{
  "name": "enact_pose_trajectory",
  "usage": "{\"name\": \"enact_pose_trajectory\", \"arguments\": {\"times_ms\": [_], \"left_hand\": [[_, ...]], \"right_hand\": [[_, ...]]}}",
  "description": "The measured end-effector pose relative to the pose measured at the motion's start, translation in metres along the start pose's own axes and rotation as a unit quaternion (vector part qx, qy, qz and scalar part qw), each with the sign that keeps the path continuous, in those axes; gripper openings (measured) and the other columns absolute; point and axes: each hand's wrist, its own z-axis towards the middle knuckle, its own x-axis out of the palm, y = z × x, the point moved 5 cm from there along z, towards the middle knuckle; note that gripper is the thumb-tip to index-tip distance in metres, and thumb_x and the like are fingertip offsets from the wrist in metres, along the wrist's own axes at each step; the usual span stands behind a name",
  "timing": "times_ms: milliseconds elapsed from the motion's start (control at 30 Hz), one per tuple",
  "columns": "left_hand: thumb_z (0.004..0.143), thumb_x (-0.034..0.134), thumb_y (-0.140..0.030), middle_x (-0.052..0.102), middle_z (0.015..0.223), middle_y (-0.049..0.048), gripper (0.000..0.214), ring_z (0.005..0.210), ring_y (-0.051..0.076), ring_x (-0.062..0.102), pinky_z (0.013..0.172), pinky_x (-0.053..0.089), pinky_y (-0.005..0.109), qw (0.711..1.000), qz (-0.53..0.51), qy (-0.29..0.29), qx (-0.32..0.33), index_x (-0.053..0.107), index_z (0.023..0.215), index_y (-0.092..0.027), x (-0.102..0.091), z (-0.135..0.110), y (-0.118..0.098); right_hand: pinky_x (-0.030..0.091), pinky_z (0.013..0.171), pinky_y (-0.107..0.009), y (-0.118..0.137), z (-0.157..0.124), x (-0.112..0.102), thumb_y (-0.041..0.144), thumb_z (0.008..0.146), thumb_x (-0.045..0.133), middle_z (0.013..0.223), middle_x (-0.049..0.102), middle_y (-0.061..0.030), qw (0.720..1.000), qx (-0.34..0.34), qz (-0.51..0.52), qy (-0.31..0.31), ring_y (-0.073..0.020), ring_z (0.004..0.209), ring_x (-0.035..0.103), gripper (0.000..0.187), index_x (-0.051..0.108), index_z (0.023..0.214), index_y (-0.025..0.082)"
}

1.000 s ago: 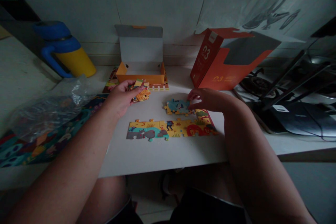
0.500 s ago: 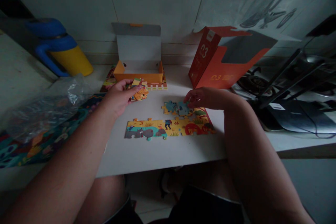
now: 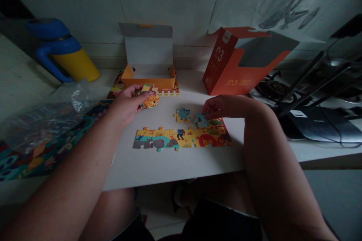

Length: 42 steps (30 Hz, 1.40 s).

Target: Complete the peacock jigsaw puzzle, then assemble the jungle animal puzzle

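jug (image 3: 66, 54): blue top, yellow body, far left by the wall, well apart from both hands.
plastic bag (image 3: 56, 111): clear, crumpled, lying on a dark patterned sheet (image 3: 34, 158) along the left edge.
left hand (image 3: 127, 103): fingers closed round the stack of pieces (image 3: 149, 98), held just in front of the orange box.
stack of pieces: orange/yellow print, fanned, off the table surface.
orange box (image 3: 149, 80): lid flipped up, back centre, near the wall.
assembled strip (image 3: 175, 138): one row, yellow ground, grey and teal animals, red at the right end; flat, mid-table.
loose piece (image 3: 183, 114): blue on yellow, flat, just above the strip, small gap to the blue piece.
blue piece (image 3: 201, 119): at the strip's top edge, right of centre; resting or lifted, cannot tell.
right hand (image 3: 226, 106): thumb and forefinger narrow, pinching the blue piece.
red carton (image 3: 240, 66): open, tilted, behind the right hand.
table (image 3: 169, 167): bare white from strip to front edge; free room there.
black stand (image 3: 319, 124): cables too, crowding the right edge.
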Motion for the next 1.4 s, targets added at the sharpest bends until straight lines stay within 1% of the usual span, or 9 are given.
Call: {"name": "enact_pose_trajectory", "arguments": {"times_ms": [167,400,567,667,867,1033,1167,1267,1400], "left_hand": [[0.073,0.092,-0.025,0.075,0.119,-0.0001,0.045,0.089,0.015,0.069,0.061,0.047,0.022,1.0,0.003,-0.005,-0.011,0.069,0.113,-0.026,0.001,-0.001,-0.001],[0.073,0.092,-0.025,0.075,0.118,-0.0004,0.042,0.086,0.014,0.068,0.059,0.043,0.022,1.0,0.003,-0.006,-0.006,0.07,0.108,-0.025,0.002,-0.003,-0.003],[0.075,0.091,-0.024,0.073,0.117,-0.0005,0.041,0.086,0.014,0.068,0.059,0.045,0.022,1.0,-0.002,-0.004,-0.005,0.069,0.109,-0.025,0.002,-0.004,-0.003],[0.075,0.091,-0.023,0.073,0.118,-0.0006,0.04,0.086,0.013,0.068,0.058,0.045,0.021,1.0,-0.006,-0.004,-0.005,0.069,0.109,-0.025,0.002,-0.003,-0.003],[0.073,0.092,-0.024,0.073,0.117,0.0,0.043,0.09,0.015,0.07,0.059,0.049,0.022,1.0,-0.01,0.005,0.004,0.069,0.109,-0.024,0.001,-0.001,-0.001],[0.068,0.094,-0.026,0.075,0.11,0.001,0.043,0.091,0.018,0.071,0.059,0.048,0.023,1.0,-0.01,0.005,0.007,0.071,0.104,-0.025,0.0,-0.001,-0.001],[0.069,0.094,-0.025,0.076,0.108,0.0005,0.043,0.091,0.018,0.072,0.062,0.05,0.024,1.0,-0.014,0.004,0.004,0.07,0.105,-0.025,0.0,0.0,-0.001],[0.069,0.094,-0.023,0.076,0.113,0.0006,0.048,0.091,0.017,0.072,0.064,0.053,0.024,1.0,-0.017,0.001,-0.003,0.069,0.109,-0.025,0.001,-0.001,-0.001],[0.07,0.094,-0.023,0.075,0.119,0.0006,0.046,0.09,0.016,0.072,0.065,0.053,0.023,1.0,-0.018,0.002,0.0,0.068,0.108,-0.024,0.002,-0.002,-0.002]], "right_hand": [[0.049,0.075,-0.035,0.0,0.006,0.005,0.057,0.081,0.081,0.099,0.078,-0.0034,0.999,0.01,-0.028,-0.01,-0.0247,0.087,0.069,0.042,0.077,0.11,0.026],[0.047,0.071,-0.034,0.005,0.008,0.007,0.056,0.082,0.081,0.096,0.076,-0.0037,0.998,0.012,-0.053,-0.013,-0.0235,0.083,0.068,0.038,0.076,0.104,0.026],[0.05,0.077,-0.036,0.014,0.004,0.009,0.062,0.071,0.089,0.111,0.076,-0.0064,0.998,0.002,-0.064,-0.019,-0.0273,0.093,0.069,0.061,0.072,0.118,0.025],[0.051,0.079,-0.036,0.017,0.004,0.013,0.061,0.068,0.09,0.113,0.075,-0.0078,0.997,0.001,-0.083,-0.012,-0.0292,0.097,0.069,0.067,0.071,0.122,0.025],[0.049,0.077,-0.035,0.018,0.005,0.014,0.059,0.071,0.091,0.116,0.075,-0.0084,0.994,0.013,-0.11,-0.018,-0.0282,0.096,0.069,0.064,0.072,0.12,0.023],[0.05,0.078,-0.036,0.021,0.003,0.01,0.06,0.072,0.091,0.113,0.075,-0.0095,0.993,0.026,-0.114,-0.018,-0.0285,0.095,0.069,0.061,0.073,0.116,0.022],[0.052,0.08,-0.037,0.022,0.002,0.011,0.06,0.068,0.093,0.115,0.075,-0.0098,0.995,0.024,-0.096,-0.017,-0.0307,0.097,0.069,0.065,0.071,0.117,0.023],[0.053,0.082,-0.039,0.02,0.002,0.015,0.06,0.064,0.094,0.116,0.075,-0.0098,0.995,0.018,-0.092,-0.021,-0.0326,0.1,0.069,0.07,0.07,0.119,0.025],[0.052,0.08,-0.039,0.02,0.001,0.016,0.064,0.064,0.092,0.116,0.074,-0.0108,0.994,0.021,-0.1,-0.027,-0.0331,0.098,0.069,0.071,0.071,0.119,0.024]]}}
